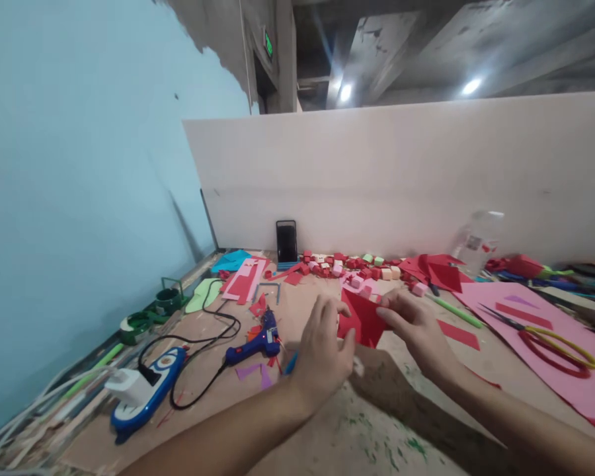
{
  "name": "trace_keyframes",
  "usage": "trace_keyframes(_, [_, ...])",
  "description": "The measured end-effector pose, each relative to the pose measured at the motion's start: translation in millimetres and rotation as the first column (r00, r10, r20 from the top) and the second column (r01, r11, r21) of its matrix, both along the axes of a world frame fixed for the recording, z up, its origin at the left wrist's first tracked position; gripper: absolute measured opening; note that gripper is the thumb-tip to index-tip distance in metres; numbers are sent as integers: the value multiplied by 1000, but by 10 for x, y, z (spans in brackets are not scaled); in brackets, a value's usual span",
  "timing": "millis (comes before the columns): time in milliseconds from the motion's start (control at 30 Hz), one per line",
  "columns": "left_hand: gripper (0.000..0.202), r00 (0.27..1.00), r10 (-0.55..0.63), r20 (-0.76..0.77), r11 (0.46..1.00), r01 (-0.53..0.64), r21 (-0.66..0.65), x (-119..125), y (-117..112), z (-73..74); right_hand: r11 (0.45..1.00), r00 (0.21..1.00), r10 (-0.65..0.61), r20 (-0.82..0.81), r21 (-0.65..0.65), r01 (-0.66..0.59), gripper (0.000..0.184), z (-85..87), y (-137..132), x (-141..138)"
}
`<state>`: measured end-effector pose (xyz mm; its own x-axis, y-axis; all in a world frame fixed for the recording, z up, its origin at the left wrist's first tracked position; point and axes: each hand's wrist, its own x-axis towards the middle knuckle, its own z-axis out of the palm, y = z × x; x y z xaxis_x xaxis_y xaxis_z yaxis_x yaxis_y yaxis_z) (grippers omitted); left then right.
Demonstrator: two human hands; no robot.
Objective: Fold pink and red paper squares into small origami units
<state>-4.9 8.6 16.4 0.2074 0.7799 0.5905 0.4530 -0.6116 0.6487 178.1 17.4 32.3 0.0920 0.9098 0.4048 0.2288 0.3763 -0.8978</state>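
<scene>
A piece of folded red paper [361, 318] is held up over the middle of the table between my two hands. My left hand [326, 344] has its fingers curled at the paper's left side, with the thumb near its lower edge. On the right, my right hand [416, 324] pinches the paper's edge between thumb and fingers. A blue hot glue gun [255, 344] lies left of my left hand, its cord running to a blue-and-white power strip [151, 390]. Scissors [550, 340] with red and yellow handles rest on pink paper [520, 370] at the right.
Many small red, pink and cream paper cubes [337, 264] line the back, near a leaning phone [286, 241]. A clear plastic bottle [478, 241] stands at the back right. Green tape rolls [139, 325] sit along the left edge. A white partition [377, 178] closes off the back.
</scene>
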Motion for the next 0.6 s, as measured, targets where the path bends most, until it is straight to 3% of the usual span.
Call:
trace_keyframes(133, [35,991,90,99,986,-75,-150,0,-24,21,1000,991,-14,-133,-3,14,29,-328,69,-113])
trace_keyframes(233, [40,967,137,215,927,-49,-373,5,-19,43,998,987,-66,-144,0,66,26,-555,114,-179])
trace_keyframes(300, [48,951,152,271,892,-14,-452,14,11,4,997,985,-71,-155,7,73,23,-647,127,-205])
trace_keyframes(400, [51,907,133,401,849,105,-518,31,70,-177,1000,989,-11,-145,7,12,23,-696,110,-211])
trace_keyframes(467, [57,910,118,398,816,139,-561,40,101,-348,1000,990,27,-138,11,-26,26,-699,89,-202])
trace_keyframes(600, [68,961,158,227,807,7,-590,46,195,-674,999,990,43,-138,-19,-46,29,-716,81,-149])
